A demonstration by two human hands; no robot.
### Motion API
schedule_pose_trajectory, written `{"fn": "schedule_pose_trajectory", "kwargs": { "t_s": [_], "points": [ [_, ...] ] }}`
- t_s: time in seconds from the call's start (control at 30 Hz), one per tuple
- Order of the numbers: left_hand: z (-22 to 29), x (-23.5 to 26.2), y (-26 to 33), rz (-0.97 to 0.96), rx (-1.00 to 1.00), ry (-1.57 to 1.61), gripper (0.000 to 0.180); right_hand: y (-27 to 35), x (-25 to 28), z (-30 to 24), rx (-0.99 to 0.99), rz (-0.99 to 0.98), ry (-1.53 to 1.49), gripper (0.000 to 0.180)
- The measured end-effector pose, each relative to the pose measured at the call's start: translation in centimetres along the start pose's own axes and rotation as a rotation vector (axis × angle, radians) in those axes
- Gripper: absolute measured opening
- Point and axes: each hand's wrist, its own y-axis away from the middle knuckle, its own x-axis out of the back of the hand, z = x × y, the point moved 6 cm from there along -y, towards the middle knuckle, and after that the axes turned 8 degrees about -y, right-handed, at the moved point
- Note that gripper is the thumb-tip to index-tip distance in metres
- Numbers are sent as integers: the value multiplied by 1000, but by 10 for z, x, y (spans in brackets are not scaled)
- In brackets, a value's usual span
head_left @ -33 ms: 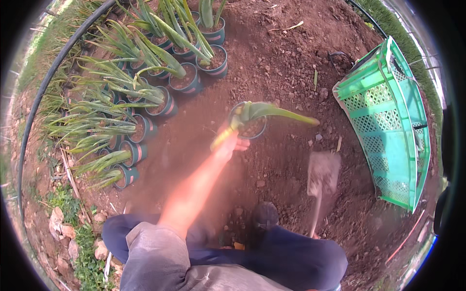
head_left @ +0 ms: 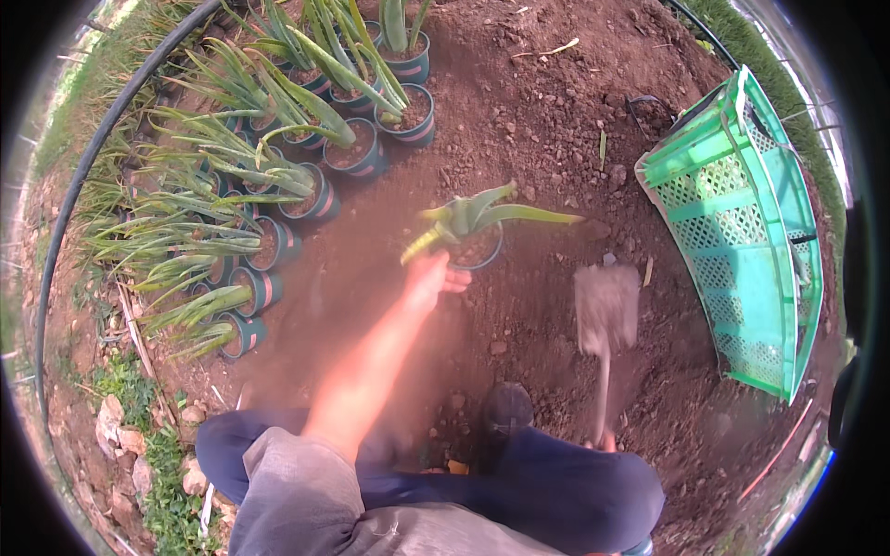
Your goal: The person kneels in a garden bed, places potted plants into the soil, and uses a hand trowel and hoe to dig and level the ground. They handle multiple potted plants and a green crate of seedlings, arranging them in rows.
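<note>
A green aloe plant [head_left: 461,221] stands in a round pot [head_left: 491,250] in the middle, its leaves leaning over the rim. My left hand [head_left: 433,281] reaches to the pot's near-left side and holds the plant low down, beneath a yellowish leaf. Some of its fingers show beside the rim, but blur hides their exact grip. Low on the right, my right hand [head_left: 607,441] is wrapped round the handle of a small shovel [head_left: 606,306], mostly hidden behind my knee. The shovel's flat, dirt-covered blade points away from me over the soil, right of the pot.
Several potted aloes [head_left: 320,199] crowd the left and far left. A green plastic crate [head_left: 718,241] stands tilted on the right. Black hose [head_left: 83,167] curves along the left. Stones [head_left: 109,417] and weeds lie at the lower left, with loose brown soil [head_left: 519,120] around the pot.
The shovel has moved left and farther from me, and more of my right hand shows. The aloe's leaves have shifted left and spread. My left hand has moved slightly left and nearer.
</note>
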Motion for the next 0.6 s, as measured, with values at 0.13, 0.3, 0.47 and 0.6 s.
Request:
{"fn": "schedule_pose_trajectory", "kwargs": {
  "t_s": [0.13,0.3,0.47,0.6],
  "points": [
    [-45,29,16,-84,50,-1,45,-113,-4,-166,412,-203,-74,54],
    [-60,30,14,-142,-103,19,45,-255,-44,-294,296,-373,108,49],
    [-67,27,12,-150,-68,-70,55,-330,-69,-353,366,-467,232,46],
    [-86,29,5,-171,53,-37,60,-361,-78,-373,453,-468,291,45]
  ]
}}
